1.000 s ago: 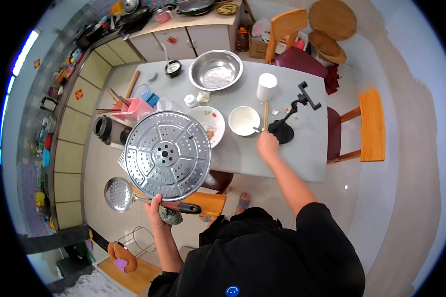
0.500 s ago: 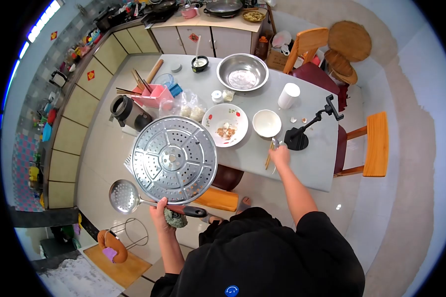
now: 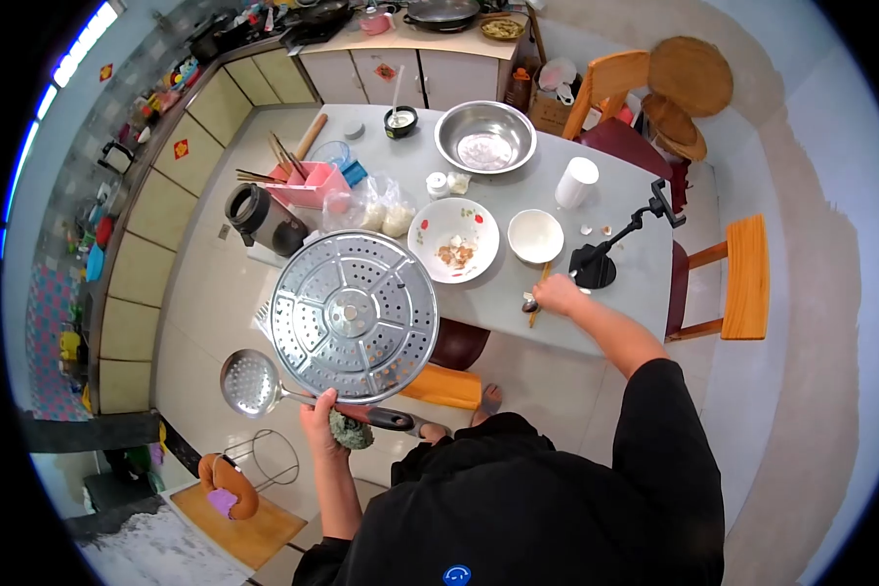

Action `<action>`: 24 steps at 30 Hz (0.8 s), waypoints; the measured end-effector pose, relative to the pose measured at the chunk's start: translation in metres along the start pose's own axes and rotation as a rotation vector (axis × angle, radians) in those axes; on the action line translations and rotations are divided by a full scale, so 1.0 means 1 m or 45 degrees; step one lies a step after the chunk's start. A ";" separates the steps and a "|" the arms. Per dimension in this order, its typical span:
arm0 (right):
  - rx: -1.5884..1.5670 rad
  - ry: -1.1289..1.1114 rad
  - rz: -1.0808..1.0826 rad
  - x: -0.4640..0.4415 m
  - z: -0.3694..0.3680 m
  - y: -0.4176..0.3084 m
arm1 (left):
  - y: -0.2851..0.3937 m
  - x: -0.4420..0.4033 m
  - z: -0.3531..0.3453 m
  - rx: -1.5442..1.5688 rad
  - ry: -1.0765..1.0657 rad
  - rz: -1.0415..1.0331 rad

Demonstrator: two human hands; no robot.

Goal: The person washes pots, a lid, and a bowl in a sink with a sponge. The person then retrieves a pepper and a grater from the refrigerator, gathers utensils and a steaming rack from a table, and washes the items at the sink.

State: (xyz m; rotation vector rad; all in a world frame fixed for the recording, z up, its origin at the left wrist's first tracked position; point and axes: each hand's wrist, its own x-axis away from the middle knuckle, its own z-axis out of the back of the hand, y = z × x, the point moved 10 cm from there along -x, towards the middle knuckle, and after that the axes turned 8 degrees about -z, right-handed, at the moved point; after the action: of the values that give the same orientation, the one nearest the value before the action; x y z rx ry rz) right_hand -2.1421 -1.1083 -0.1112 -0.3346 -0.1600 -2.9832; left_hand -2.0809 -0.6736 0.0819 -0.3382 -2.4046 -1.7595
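My left hand (image 3: 319,422) is closed round the dark handle of a perforated skimmer (image 3: 250,383) and the rim of a round metal steamer plate (image 3: 354,327). A grey-green bundle (image 3: 350,431), perhaps a scourer or cloth, shows beside that hand; how it is held is hidden. Over the table's near edge, my right hand (image 3: 560,293) is closed on a small metal spoon (image 3: 530,305), its bowl pointing left. Light wooden chopsticks (image 3: 534,317) lie beneath the spoon. Just beyond is a white bowl (image 3: 535,236), and left of it a flowered bowl (image 3: 453,239) containing brown and white scraps.
On the grey table (image 3: 615,313) stand a steel basin (image 3: 485,137), a white cup (image 3: 576,183), a black phone stand (image 3: 593,266), a pink utensil box (image 3: 308,186) and a dark flask (image 3: 264,220). Chairs (image 3: 742,281) stand at the right. A stool (image 3: 439,386) sits below the near edge.
My right hand has shifted slightly down and right, and the spoon now points left instead of up toward the white bowl. My left hand keeps its hold; the view has shifted slightly.
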 end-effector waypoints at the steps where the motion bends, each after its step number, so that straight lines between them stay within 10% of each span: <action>1: -0.005 -0.004 0.012 -0.001 -0.001 0.000 | -0.001 0.000 0.000 -0.022 -0.016 0.018; 24: -0.005 -0.296 0.014 -0.027 0.019 -0.035 | 0.009 -0.014 0.051 0.009 0.039 -0.004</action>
State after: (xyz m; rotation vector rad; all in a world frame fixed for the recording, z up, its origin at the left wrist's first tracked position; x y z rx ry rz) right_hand -2.1173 -1.0688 -0.1022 -0.6800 -0.1746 -2.9262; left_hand -2.0644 -0.6241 0.0713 -0.3044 -2.3915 -1.7441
